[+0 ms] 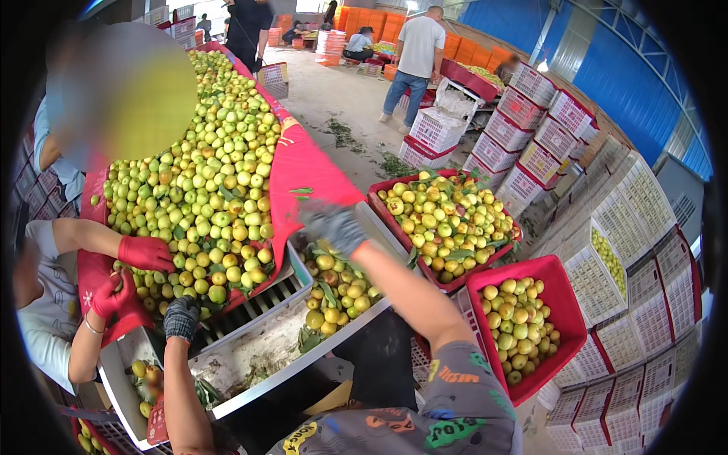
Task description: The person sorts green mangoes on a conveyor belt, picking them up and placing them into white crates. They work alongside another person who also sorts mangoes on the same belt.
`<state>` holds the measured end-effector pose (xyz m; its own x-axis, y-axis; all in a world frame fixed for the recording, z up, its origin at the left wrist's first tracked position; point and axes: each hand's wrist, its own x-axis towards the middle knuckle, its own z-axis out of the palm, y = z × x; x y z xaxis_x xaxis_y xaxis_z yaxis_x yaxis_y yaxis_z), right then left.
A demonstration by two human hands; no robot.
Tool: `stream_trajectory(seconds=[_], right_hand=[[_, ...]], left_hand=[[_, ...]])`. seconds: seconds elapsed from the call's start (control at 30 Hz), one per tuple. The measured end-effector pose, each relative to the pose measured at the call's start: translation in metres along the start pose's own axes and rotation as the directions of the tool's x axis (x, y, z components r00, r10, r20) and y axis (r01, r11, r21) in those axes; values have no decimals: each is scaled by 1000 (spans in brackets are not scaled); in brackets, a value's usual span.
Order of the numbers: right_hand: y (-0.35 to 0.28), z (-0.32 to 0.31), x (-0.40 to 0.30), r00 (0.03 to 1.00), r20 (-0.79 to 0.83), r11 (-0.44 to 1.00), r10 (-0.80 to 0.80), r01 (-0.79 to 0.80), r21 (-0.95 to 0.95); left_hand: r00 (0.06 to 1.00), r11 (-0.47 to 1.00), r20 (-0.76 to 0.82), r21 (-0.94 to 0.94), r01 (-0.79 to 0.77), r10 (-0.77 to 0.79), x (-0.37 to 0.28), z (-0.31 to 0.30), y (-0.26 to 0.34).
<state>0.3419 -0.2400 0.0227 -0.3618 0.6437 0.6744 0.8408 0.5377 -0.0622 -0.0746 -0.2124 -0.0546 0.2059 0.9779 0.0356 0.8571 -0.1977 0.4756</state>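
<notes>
Green and yellow jujube-like fruit (210,165) lies heaped on a long table lined with red cloth (310,165). My left hand (182,318), in a dark grey knit glove, is at the near edge of the heap, fingers curled; whether fruit is in it is hidden. My right hand (335,227), in the same kind of glove and blurred, is over the right end of a white trough (244,364), above a smaller pile of fruit with leaves (335,290). Its fingers and anything in them cannot be made out.
At the left, a co-worker's red-gloved hands (145,253) handle fruit. To the right stand a full crate of fruit with leaves (449,222) and a red-lined crate (569,341) holding fruit. Stacked white crates (637,273) line the right side. People stand and sit farther back.
</notes>
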Motion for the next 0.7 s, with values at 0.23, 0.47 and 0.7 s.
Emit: stream_trajectory(seconds=[0.23, 0.47, 0.7], right_hand=[[135, -96, -111, 798, -19, 496, 602, -393, -774], [77, -77, -42, 709, 207, 611, 674, -378, -696], [-61, 75, 49, 874, 480, 979, -78, -24, 203]], left_hand=[[1000, 993, -16, 119, 19, -17, -1, -1, 25], [999, 990, 29, 138, 41, -45, -5, -6, 21], [873, 938, 346, -96, -332, 344, -8, -7, 36]])
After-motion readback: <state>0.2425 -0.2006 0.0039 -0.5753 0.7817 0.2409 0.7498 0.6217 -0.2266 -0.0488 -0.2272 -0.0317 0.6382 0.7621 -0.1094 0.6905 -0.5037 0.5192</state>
